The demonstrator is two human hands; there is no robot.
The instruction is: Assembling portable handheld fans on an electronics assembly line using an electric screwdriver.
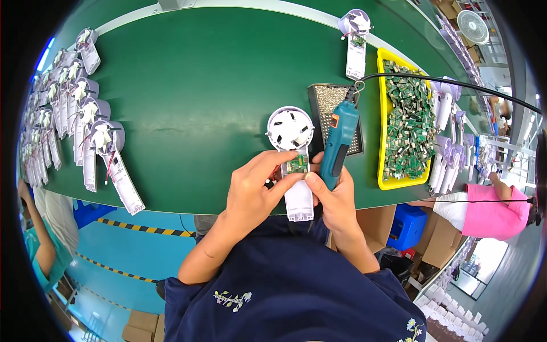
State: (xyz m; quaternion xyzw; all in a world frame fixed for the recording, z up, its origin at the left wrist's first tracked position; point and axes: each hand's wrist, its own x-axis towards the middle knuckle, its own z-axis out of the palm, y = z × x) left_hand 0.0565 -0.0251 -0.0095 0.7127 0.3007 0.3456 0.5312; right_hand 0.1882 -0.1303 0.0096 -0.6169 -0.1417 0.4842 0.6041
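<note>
In front of me on the bench edge lies a white handheld-fan housing [299, 199], its round head [290, 129] pointing away. A small green circuit board [297, 164] sits in its open handle. My left hand [250, 185] is closed on the board, index finger at its upper edge and thumb at its lower edge. My right hand [337, 202] is closed round a teal electric screwdriver [342, 128], tilted with its cable end away from me. The right thumb touches the housing's side beside the board. The screwdriver's tip is hidden by the hand.
A dark tray of small screws [331, 97] lies beyond the screwdriver. To its right stands a yellow bin [383, 119] full of circuit boards. One fan housing [356, 48] lies far right; several more [88, 122] crowd the left. A black cable [450, 80] crosses above the bin. Other people work either side.
</note>
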